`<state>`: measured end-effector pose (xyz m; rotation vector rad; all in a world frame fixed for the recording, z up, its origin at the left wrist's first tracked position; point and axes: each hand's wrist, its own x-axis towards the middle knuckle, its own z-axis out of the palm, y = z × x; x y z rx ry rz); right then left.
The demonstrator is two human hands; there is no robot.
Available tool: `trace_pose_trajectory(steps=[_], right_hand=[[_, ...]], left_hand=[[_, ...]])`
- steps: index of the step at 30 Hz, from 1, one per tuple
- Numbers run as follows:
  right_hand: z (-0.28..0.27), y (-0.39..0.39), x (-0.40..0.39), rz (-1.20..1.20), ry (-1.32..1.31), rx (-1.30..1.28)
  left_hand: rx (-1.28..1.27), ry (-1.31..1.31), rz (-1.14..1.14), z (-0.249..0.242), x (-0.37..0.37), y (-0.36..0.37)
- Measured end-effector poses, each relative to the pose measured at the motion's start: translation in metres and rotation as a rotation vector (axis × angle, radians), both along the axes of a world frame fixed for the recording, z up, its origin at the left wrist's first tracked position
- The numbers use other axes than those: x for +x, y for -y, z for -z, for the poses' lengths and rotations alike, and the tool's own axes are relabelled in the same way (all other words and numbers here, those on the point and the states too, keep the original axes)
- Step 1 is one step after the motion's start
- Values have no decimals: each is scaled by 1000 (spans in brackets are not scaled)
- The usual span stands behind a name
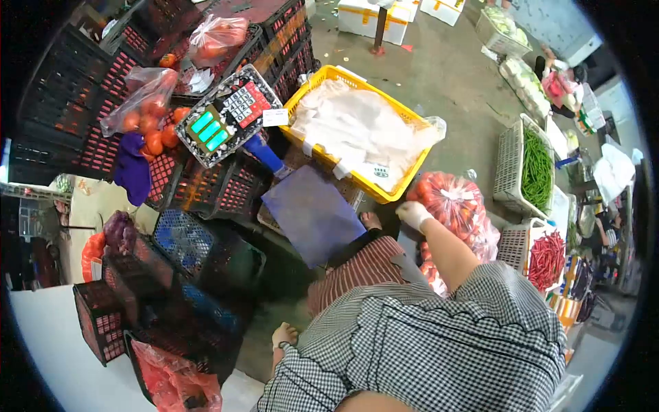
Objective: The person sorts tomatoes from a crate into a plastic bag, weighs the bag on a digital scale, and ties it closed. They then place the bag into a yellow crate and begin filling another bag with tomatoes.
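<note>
My right hand (414, 215), in a white glove, is beside the left edge of a clear bag of tomatoes (447, 196), just off the near corner of the yellow crate (392, 195). Its fingers are curled together, and what they hold, if anything, is hidden. White plastic sheeting (350, 120) covers the inside of the yellow crate. My left hand (285, 334) hangs low at my side over the floor, loosely open with nothing visible in it. A blue-purple flat panel (314, 214) lies between me and the yellow crate.
A weighing scale (220, 120) with a lit display stands among black crates (237, 182) and bagged tomatoes (147, 103) at left. To the right are baskets of green chillies (537, 165) and red chillies (547, 259). White foam boxes (374, 20) stand at the back.
</note>
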<state>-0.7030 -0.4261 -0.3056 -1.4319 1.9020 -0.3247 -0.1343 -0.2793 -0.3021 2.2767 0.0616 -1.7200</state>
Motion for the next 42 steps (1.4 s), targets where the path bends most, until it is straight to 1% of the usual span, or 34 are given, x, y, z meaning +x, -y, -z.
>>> trace_pose_trajectory(steps=[1,2,3,4,5,6,7,8,9,10,12,13,14,15,16,18,19,20,21,22,23,24,26,28,30,31,33,34,35,36,37,40,41,42], right_hand=[[-15,25,4,174,70,136],[-11,48,0,151,-3,133],[11,66,-9,-127,-149,-58],[14,90,-9,136,87,84],[19,112,-9,87,33,101],[32,129,-13,36,-19,122],[56,147,-17,7,-8,138],[106,164,-22,-46,-194,180],[140,172,-27,-101,-381,219],[140,177,-26,-129,-367,236],[107,185,-18,312,-209,469],[84,194,-13,296,-196,489],[61,202,-9,67,-281,546],[55,205,-5,-169,-362,594],[86,199,-5,-191,-351,609],[155,179,-7,102,-248,597],[129,185,-6,18,-315,629],[138,188,-2,-9,-305,629],[154,189,-4,-2,-220,685],[174,189,-7,7,-138,741],[236,166,0,-58,-309,501],[211,171,4,-82,-297,489],[173,186,4,-41,-134,504],[165,192,8,42,-147,455],[144,201,5,53,-224,424],[151,194,5,47,-212,417],[169,187,1,46,-539,231],[179,193,-6,36,-532,227],[180,202,-14,-32,-415,333],[180,210,-20,-99,-298,439],[181,214,-21,-78,-256,452],[285,213,-35,-97,-279,485],[285,215,-40,-92,-286,488],[284,215,-42,-225,-267,218]], left_hand=[[-10,43,35,1,-8,-6],[-18,86,69,1,-17,-12],[-103,24,78,-7,-28,-13],[-192,-37,83,-12,-39,-12],[-294,116,608,-8,-42,-17],[-381,394,1091,-22,-57,-10],[-212,224,706,-35,-77,-4],[-53,62,314,-58,-103,10],[-29,72,290,-57,-115,6],[-45,124,537,-55,-123,-1],[-30,177,785,-59,-138,-15],[-34,108,488,-63,-150,-23],[-41,45,191,-68,-157,-33],[-28,59,238,-64,-158,-43],[-7,71,224,-61,-157,-54],[63,32,50,-68,-170,-63],[30,99,301,-100,-192,-32],[38,115,279,-114,-205,-20],[-33,135,393,-125,-214,-14],[-40,151,427,-126,-218,-13],[-47,167,461,-126,-222,-12],[-54,184,495,-126,-225,-13],[76,65,135,-101,-216,-25],[47,144,132,-114,-234,5],[-27,143,-16,-122,-241,20],[-36,162,38,-126,-242,28],[-43,182,51,-127,-245,32],[-35,192,47,-129,-246,33],[-32,198,39,-127,-246,29],[-26,203,132,-124,-247,23],[-17,207,225,-122,-247,18],[37,182,270,-136,-263,34],[25,160,247,-137,-264,38],[26,154,251,-138,-263,44]])
